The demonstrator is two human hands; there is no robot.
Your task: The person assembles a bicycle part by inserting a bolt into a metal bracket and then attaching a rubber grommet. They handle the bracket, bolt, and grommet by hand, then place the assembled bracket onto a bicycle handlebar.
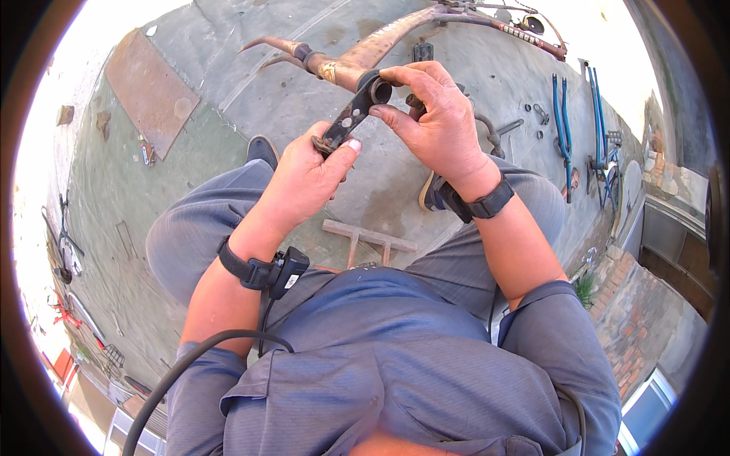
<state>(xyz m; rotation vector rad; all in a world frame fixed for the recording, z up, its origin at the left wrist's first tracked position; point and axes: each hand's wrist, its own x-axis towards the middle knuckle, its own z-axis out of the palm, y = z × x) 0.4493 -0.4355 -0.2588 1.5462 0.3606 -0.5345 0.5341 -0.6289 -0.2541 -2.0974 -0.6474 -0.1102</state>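
Ground (pixel 228 129): rough grey concrete, stained, w/ faint straight seams; fills most of the view.
Rust plate (pixel 150 90): flat rectangular sheet, brown, lying on concrete far left.
Bike frame (pixel 395 38): bare rusty-brown tubing, curved, lying on the ground ahead of the knees; dark collar near its left end, forked prongs beyond.
Blue forks (pixel 561 125): two pairs of slim painted blades, right side, lying on concrete w/ small metal bits near.
Wood piece (pixel 370 237): pale bar w/ two short legs, between the knees on the ground.
Clothing: grey woven shirt + trousers, fine ribbed texture; black straps on both wrists, the left one w/ small black box + cable.
Crank arm (pixel 351 115): flat dark metal bar, worn, speckled, round eye at upper end; held up in front of chest, above the lap, tilted up-right.
L hand (pixel 308 178): grasping lower end of crank arm, thumb pressed on top.
R hand (pixel 437 114): fingers pinching round the eye end, thumb under, index over.
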